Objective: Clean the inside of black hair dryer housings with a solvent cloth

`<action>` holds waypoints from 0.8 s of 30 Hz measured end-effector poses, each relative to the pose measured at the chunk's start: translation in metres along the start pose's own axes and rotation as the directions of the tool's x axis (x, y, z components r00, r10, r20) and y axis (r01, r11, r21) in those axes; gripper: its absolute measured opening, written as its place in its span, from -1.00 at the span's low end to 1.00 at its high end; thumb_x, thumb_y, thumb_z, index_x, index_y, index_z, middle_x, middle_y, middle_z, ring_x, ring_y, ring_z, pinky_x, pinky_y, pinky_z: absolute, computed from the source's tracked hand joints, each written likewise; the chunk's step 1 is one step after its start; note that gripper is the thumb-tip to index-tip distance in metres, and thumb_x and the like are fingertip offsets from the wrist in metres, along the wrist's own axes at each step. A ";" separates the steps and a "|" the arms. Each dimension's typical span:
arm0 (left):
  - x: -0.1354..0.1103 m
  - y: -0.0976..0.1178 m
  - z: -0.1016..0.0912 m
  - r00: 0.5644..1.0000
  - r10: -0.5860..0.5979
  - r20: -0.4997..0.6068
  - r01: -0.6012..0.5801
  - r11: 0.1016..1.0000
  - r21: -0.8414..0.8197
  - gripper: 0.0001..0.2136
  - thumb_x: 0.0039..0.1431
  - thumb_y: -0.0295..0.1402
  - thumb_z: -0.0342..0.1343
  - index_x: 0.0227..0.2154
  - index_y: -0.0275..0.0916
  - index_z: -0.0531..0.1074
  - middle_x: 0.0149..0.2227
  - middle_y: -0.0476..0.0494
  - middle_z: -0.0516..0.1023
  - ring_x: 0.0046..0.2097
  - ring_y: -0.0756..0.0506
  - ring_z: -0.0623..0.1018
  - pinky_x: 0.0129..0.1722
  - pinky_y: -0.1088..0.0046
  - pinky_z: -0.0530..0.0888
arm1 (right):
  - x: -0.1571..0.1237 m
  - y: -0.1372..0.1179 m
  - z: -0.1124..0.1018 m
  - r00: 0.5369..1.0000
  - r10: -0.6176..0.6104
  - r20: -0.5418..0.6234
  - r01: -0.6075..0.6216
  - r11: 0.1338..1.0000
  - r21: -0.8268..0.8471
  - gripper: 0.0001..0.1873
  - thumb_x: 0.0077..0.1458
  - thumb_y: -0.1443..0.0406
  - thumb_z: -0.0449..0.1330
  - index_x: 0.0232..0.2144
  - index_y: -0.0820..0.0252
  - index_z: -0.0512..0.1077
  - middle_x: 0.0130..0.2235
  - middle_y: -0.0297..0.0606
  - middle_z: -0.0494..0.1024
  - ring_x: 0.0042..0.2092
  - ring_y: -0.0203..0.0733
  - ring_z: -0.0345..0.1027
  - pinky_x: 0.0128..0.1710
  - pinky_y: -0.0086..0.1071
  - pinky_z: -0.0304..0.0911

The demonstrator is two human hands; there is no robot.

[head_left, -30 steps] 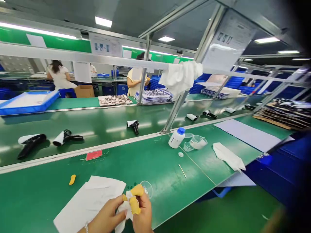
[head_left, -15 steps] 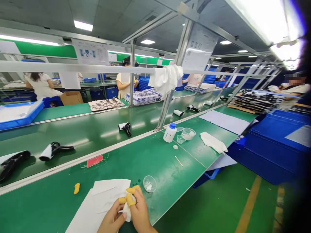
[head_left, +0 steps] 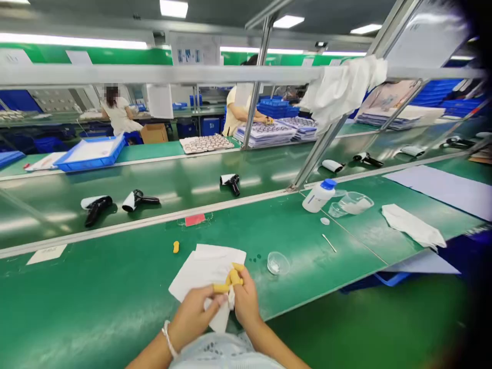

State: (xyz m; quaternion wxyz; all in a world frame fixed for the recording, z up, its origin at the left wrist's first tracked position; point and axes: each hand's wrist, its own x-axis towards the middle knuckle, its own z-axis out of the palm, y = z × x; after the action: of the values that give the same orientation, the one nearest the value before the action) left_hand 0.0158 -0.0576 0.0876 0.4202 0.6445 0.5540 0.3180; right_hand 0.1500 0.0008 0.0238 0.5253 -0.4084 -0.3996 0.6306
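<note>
Left hand (head_left: 191,313) and right hand (head_left: 246,301) close together at bottom centre, yellow finger cots (head_left: 234,277) pinching white cloth (head_left: 231,298) (small, crumpled); white paper sheet (head_left: 207,267) beneath.

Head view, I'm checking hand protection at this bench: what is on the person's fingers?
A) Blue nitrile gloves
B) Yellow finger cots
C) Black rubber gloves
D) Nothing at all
B. Yellow finger cots sit on fingers of both the left hand and the right hand, while the rest of each hand is bare.
</note>
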 end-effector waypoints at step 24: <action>0.003 -0.030 -0.015 1.000 0.003 -0.023 0.002 0.971 0.237 -0.83 0.21 -0.21 0.03 -0.33 -0.19 0.43 -0.33 -0.06 0.50 -0.26 -0.09 0.49 -0.24 0.39 0.43 | -0.023 -0.011 -0.024 0.832 -0.034 0.553 0.441 0.644 -0.625 -0.65 0.25 0.14 -0.05 -0.26 0.20 0.47 -0.40 -0.26 0.54 -0.38 -0.26 0.38 -0.36 -0.42 0.26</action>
State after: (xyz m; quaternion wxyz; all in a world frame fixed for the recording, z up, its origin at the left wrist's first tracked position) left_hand -0.0104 -0.0504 0.0676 0.3335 0.6864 0.5928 0.2572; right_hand 0.1789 -0.0188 0.0282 0.2782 -0.3494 -0.7891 0.4217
